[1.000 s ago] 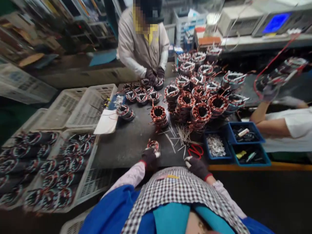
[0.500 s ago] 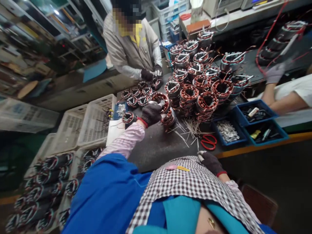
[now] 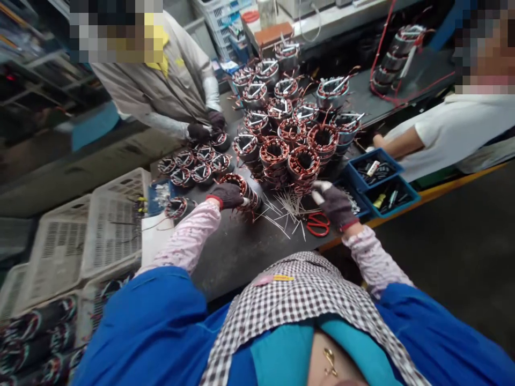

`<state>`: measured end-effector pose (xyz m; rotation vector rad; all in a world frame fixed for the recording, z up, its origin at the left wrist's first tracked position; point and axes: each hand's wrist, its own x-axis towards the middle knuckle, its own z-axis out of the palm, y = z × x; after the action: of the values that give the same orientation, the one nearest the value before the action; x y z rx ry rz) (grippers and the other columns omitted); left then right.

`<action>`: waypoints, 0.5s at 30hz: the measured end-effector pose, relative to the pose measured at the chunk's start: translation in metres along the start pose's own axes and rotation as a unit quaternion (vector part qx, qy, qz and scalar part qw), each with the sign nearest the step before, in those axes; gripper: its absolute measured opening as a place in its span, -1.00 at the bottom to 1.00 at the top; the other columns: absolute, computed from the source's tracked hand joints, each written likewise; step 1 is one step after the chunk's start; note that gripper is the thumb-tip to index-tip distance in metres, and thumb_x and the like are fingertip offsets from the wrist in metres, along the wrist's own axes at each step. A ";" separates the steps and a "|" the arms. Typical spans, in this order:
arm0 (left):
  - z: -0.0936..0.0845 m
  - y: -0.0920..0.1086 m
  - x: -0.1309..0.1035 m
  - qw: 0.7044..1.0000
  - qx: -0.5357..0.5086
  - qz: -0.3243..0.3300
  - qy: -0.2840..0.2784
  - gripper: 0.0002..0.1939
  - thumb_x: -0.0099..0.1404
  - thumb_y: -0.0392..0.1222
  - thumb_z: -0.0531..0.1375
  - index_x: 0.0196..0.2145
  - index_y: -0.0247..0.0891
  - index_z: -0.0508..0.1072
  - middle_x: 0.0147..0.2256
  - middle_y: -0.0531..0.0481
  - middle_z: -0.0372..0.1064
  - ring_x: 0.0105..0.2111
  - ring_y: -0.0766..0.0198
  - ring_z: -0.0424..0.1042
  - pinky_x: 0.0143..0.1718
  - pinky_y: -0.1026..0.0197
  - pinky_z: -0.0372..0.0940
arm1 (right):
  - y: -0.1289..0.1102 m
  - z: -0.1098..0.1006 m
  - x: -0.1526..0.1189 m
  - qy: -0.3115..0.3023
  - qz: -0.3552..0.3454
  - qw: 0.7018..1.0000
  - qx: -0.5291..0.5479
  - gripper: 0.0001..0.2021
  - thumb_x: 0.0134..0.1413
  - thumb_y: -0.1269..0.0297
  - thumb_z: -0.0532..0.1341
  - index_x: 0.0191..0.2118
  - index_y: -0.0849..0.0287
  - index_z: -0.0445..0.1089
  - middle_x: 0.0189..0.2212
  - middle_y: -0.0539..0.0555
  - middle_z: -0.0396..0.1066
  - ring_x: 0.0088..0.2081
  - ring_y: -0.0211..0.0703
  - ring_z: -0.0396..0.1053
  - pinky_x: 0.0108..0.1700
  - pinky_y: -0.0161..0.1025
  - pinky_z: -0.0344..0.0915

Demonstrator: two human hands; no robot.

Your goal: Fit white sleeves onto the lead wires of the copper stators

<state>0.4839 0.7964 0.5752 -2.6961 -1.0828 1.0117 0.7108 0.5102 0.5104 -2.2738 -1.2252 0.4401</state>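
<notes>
My left hand (image 3: 228,196), in a dark glove with pale fingertips, is closed on the side of a copper-wound motor stator (image 3: 238,184) at the near left of the stacks. Its thumb lies along the near side; the other fingers are partly hidden. My right hand (image 3: 337,205) reaches over the table edge with its fingers apart, holding nothing. Its fingertips are close to a stack of stators (image 3: 303,163). Just below that hand lie red-handled scissors (image 3: 318,224). Thin white sticks (image 3: 290,206) are scattered between my hands.
Many stators (image 3: 285,115) crowd the table's middle. Blue bins (image 3: 388,206) of small parts stand at the right. White plastic crates (image 3: 110,225) line the left. A co-worker's gloved hands (image 3: 207,127) work on a stator across the table; another person's arm (image 3: 406,143) is at the right.
My right hand has risen from beside the apron to the stator stack. My left hand stays at the stator, which now sits lower on the pile. The view has shifted right.
</notes>
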 end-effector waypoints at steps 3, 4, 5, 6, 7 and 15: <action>0.000 0.017 -0.020 0.999 -0.035 -0.022 -0.009 -0.25 0.52 0.27 0.22 0.18 -0.55 0.72 0.20 -0.55 0.63 0.16 -0.18 0.64 0.17 0.11 0.44 | -0.033 -0.042 0.062 0.036 -0.068 0.996 -0.043 -0.32 0.76 0.09 0.14 0.60 0.62 0.18 0.45 0.52 0.44 0.48 0.10 0.42 0.52 -0.16 0.21; 0.002 0.023 -0.027 0.998 -0.049 -0.032 -0.010 -0.25 0.53 0.27 0.20 0.16 -0.58 0.72 0.19 -0.57 0.63 0.15 -0.17 0.64 0.17 0.10 0.43 | -0.043 -0.047 0.078 0.025 -0.065 0.995 -0.067 -0.27 0.76 0.00 0.12 0.57 0.69 0.18 0.39 0.54 0.48 0.45 0.15 0.45 0.50 -0.11 0.23; 0.004 0.028 -0.034 0.997 -0.065 -0.043 -0.012 -0.25 0.55 0.25 0.19 0.14 -0.59 0.72 0.18 -0.57 0.64 0.14 -0.17 0.64 0.16 0.09 0.43 | -0.053 -0.049 0.092 0.005 -0.059 0.994 -0.093 -0.24 0.75 -0.05 0.14 0.53 0.72 0.21 0.33 0.56 0.51 0.42 0.21 0.48 0.49 -0.06 0.25; 0.007 0.032 -0.041 0.995 -0.084 -0.052 -0.016 -0.26 0.55 0.24 0.18 0.13 -0.59 0.73 0.17 -0.56 0.64 0.13 -0.17 0.64 0.16 0.08 0.44 | -0.061 -0.047 0.104 -0.018 -0.050 0.992 -0.118 -0.24 0.73 -0.07 0.18 0.49 0.71 0.26 0.30 0.59 0.52 0.39 0.28 0.50 0.48 0.02 0.28; 0.011 0.036 -0.048 0.992 -0.104 -0.064 -0.022 -0.27 0.54 0.24 0.17 0.10 -0.57 0.73 0.16 -0.55 0.65 0.13 -0.19 0.64 0.15 0.07 0.44 | -0.067 -0.043 0.113 -0.040 -0.040 0.988 -0.140 -0.27 0.70 -0.05 0.24 0.46 0.67 0.30 0.29 0.64 0.52 0.37 0.36 0.52 0.47 0.11 0.31; 0.068 0.042 -0.085 0.956 -0.255 -0.143 -0.031 -0.27 0.49 0.33 0.15 0.03 -0.44 0.75 0.11 -0.48 0.69 0.14 -0.32 0.66 0.12 -0.04 0.45 | -0.082 -0.011 0.124 -0.062 0.015 0.985 -0.162 -0.35 0.64 -0.09 0.19 0.47 0.40 0.38 0.25 0.53 0.59 0.31 0.34 0.58 0.38 0.10 0.45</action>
<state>0.4227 0.6988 0.5568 -2.7467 -1.9101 0.8644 0.7284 0.6485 0.5619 -2.5737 -1.4133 0.4230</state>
